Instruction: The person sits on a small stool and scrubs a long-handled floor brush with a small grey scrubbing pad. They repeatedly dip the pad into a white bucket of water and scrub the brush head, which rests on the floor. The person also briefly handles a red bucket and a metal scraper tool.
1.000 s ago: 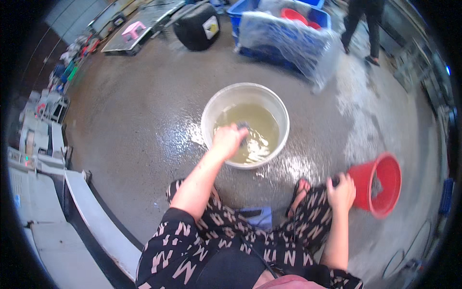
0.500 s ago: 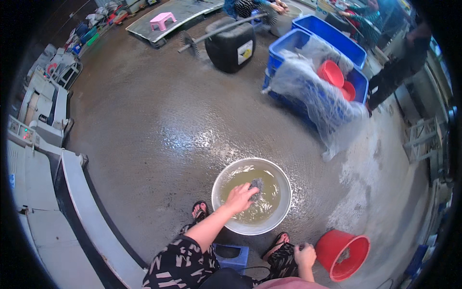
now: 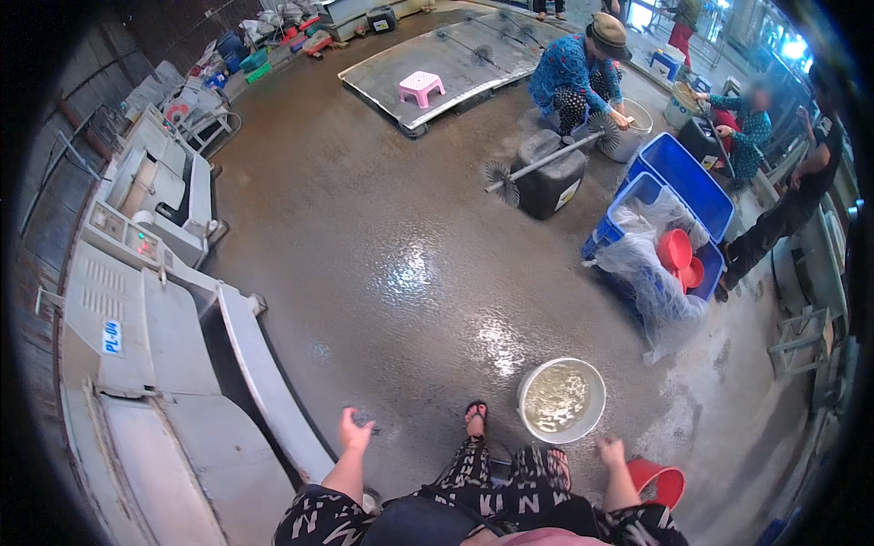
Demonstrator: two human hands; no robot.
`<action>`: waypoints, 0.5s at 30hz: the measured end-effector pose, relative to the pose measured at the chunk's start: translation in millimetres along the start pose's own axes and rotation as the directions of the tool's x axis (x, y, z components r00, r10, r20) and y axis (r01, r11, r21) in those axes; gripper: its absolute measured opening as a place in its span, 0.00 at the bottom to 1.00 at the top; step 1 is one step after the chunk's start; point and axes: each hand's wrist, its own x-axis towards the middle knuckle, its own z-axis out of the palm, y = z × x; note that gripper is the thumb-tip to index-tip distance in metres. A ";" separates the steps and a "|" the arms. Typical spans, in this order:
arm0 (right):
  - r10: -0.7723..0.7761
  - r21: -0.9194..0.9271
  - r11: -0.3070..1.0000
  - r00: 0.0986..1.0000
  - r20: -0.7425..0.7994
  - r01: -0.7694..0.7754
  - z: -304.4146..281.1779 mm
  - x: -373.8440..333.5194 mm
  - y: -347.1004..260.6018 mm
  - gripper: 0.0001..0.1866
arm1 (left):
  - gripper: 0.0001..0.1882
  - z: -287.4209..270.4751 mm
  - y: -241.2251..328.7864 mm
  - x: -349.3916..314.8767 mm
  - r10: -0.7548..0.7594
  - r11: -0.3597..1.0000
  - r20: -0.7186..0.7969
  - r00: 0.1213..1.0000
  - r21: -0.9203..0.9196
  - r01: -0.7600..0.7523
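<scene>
My left hand (image 3: 354, 434) is out to the left, low over the wet floor, with its fingers round a dark grey wiry scouring pad (image 3: 365, 425). On the right, my right hand (image 3: 612, 452) is beside the basin and above the red bucket; its fingers are blurred, and whether it holds anything is unclear. A round metal basin (image 3: 523, 400) of cloudy, rippling water stands in front of my right foot. The red bucket (image 3: 669, 487) lies tilted beside my right forearm, its inside mostly hidden.
Grey machines (image 3: 168, 364) line the left side. Blue crates (image 3: 651, 187) with plastic sheeting and red bowls stand at right. Farther off are a black jerrycan (image 3: 551, 187), a brush roller (image 3: 546, 168), a pink stool (image 3: 421, 86) on a platform, and people crouching or standing.
My left hand has left the basin and swung left with the scouring pad. The right hand has lifted away from my knee. The view has shifted, taking in more of the room.
</scene>
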 end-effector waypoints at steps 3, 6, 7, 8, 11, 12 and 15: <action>0.009 0.064 0.998 0.999 0.049 -0.012 -5.0 8.8 -108.6 0.16 | 0.31 -61.2 -47.2 6.8 -0.220 0.972 -0.200 0.955 0.041 0.232; 0.089 -0.003 0.996 0.995 0.054 -0.088 -8.8 16.5 -160.8 0.17 | 0.32 -74.3 -57.2 22.2 -0.386 0.922 -0.289 0.876 -0.152 0.356; 0.118 -0.018 0.993 0.990 0.075 -0.117 -8.1 23.0 -174.0 0.17 | 0.32 -65.7 -69.8 21.4 -0.402 0.914 -0.317 0.859 -0.193 0.357; 0.135 -0.036 0.991 0.985 0.110 -0.131 -0.9 35.1 -190.8 0.16 | 0.32 -52.8 -93.6 21.2 -0.427 0.902 -0.358 0.830 -0.239 0.361; 0.216 -0.050 0.976 0.960 0.176 -0.211 18.0 66.0 -242.7 0.16 | 0.33 -41.0 -62.8 22.8 -0.438 0.899 -0.346 0.830 -0.166 0.405; 0.228 -0.034 0.974 0.957 0.177 -0.226 22.7 84.3 -258.8 0.16 | 0.33 -46.8 -26.9 29.2 -0.456 0.890 -0.277 0.846 -0.153 0.430; 0.126 -0.013 0.992 0.977 0.172 -0.126 34.8 138.4 -323.1 0.12 | 0.33 -61.8 50.9 63.1 -0.510 0.858 -0.128 0.850 -0.146 0.493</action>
